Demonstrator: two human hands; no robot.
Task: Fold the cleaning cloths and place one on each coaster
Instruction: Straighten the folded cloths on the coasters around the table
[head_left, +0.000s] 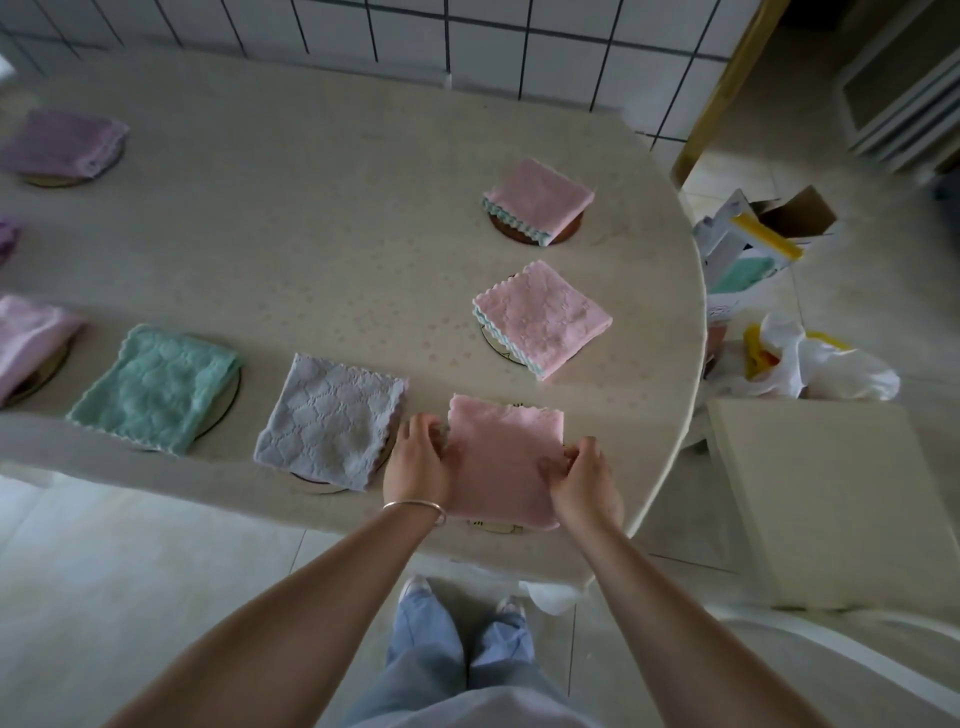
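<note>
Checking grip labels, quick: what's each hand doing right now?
Left hand: pinches the pink cloth's left edge.
Right hand: pinches its right edge.

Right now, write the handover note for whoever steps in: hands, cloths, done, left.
Left hand and right hand both grip the folded pink cloth, one at each side edge, over the nearest coaster at the table edge.
Done: grey cloth, green cloth, two more pink cloths and a purple cloth lie folded on coasters.
Left: square this cloth up and let go. The far-left coasters are cut off; check them.
</note>
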